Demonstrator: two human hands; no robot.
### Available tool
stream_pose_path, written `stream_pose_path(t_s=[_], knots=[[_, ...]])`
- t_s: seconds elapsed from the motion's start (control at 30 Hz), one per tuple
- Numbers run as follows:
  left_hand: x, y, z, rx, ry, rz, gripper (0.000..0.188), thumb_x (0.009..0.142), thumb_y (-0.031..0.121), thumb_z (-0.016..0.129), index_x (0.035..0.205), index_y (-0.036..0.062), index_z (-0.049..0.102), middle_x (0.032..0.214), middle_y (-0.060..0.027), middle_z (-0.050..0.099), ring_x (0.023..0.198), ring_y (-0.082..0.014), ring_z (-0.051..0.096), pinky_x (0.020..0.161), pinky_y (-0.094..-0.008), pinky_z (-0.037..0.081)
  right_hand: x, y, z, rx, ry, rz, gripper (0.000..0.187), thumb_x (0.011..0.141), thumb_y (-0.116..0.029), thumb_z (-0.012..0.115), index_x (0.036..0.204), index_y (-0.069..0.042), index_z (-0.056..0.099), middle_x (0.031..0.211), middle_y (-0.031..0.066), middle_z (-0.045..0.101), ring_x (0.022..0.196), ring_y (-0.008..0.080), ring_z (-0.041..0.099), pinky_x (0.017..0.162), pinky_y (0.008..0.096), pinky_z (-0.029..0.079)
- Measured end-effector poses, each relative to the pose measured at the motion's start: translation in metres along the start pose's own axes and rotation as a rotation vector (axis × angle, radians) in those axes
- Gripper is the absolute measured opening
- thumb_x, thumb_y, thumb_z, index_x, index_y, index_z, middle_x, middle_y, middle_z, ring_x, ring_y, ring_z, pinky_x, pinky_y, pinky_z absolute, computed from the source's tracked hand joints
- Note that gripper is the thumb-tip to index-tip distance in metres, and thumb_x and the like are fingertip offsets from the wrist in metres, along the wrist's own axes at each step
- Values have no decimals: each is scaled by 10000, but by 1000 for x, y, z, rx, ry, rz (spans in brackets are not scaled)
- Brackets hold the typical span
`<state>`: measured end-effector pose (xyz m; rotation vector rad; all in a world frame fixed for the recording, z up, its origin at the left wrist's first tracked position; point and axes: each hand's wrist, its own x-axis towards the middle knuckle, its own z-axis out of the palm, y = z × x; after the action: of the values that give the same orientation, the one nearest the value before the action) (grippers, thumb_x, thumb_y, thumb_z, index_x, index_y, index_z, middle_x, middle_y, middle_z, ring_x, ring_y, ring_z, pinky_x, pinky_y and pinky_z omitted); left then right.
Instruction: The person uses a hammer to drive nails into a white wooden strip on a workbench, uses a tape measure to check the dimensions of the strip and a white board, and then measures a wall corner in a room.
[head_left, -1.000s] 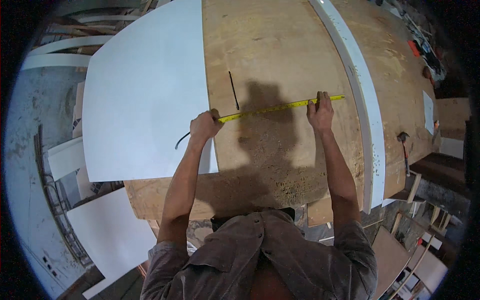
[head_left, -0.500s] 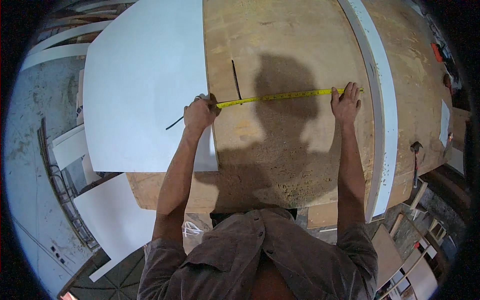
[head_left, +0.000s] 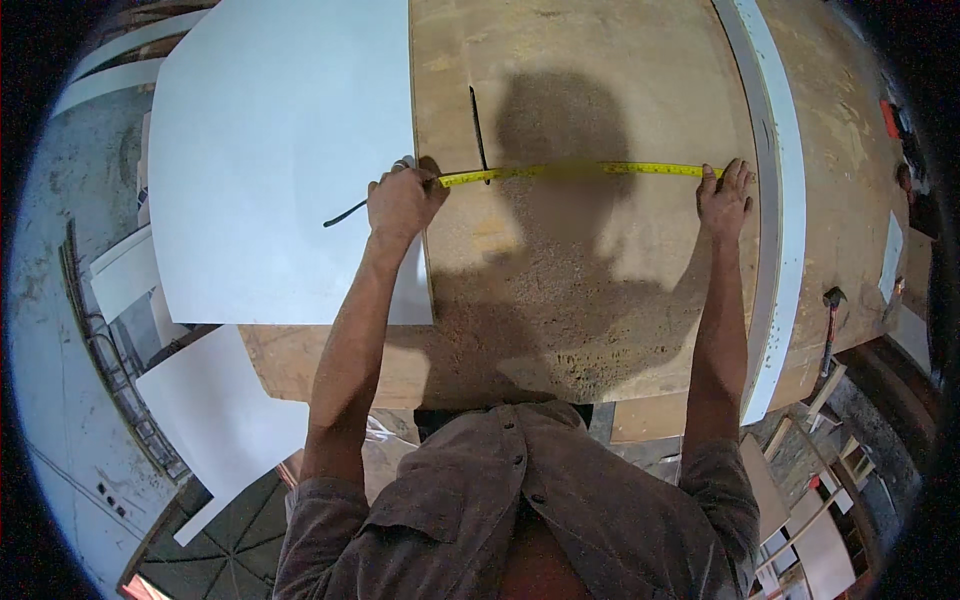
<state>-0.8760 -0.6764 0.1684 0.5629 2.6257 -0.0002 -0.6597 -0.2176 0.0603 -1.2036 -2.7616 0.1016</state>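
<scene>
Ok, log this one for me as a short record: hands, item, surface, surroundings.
Left hand: curled around the tape's left end, over the panel's right edge
Right hand: touching the blade near its right end
Item: yellow tape measure, blade extended between both hands
Surface: brown wooden board
Left side: large white panel on the board
Right side: long white strip, then a hammer
Unclear: tape case, hidden by the left hand

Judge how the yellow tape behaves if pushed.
The yellow tape is a narrow strip, so probably light and bendable. It spans nearly straight between left hand and right hand, suggesting some springy stiffness, though pushing it endwise might buckle it.
</scene>
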Motion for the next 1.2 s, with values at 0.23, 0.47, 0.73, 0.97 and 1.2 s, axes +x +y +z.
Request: stream_pose_path(t_s=[0.23, 0.47, 0.73, 0.97, 1.2], knots=[[1, 15, 8, -6, 80, 55, 340, 832, 439, 720, 1011, 151, 743, 958, -145, 692, 905, -321, 685, 819, -495, 503, 11, 27, 0, 6, 6, -16, 800, 981, -597, 393, 1508, -2, 300, 1586, 227, 247, 1481, 385, 204, 1133, 638, 209], [5, 17, 1, 57, -6, 14, 288, 869, 400, 674, 1030, 170, 736, 938, -120, 688, 944, -295, 664, 851, -479, 479, 15, 28, -1, 15, -10, -18, 777, 989, -562, 405, 1500, 16, 309, 1572, 265, 247, 1460, 446, 221, 1134, 640, 213], [-5, 18, 7, 25, 99, -9, 250, 858, 345, 668, 1049, 192, 715, 922, -100, 672, 969, -272, 645, 865, -473, 469, 16, 29, 6, 62, -15, -21, 809, 979, -601, 402, 1514, -5, 290, 1585, 259, 220, 1471, 434, 198, 1140, 630, 202], [-3, 19, 11, 43, 98, -6, 251, 850, 331, 665, 1057, 197, 715, 942, -88, 676, 989, -268, 639, 870, -466, 469, 16, 46, 19, 75, 12, -45, 816, 973, -611, 396, 1525, -22, 278, 1606, 224, 191, 1487, 406, 173, 1126, 656, 202], [-5, 18, 10, 41, 80, -25, 261, 847, 357, 670, 1049, 203, 728, 948, -89, 678, 992, -267, 637, 873, -468, 469, 18, 32, 10, 33, 16, -91, 750, 1005, -501, 442, 1461, 79, 305, 1528, 321, 283, 1449, 465, 215, 1203, 509, 171]])
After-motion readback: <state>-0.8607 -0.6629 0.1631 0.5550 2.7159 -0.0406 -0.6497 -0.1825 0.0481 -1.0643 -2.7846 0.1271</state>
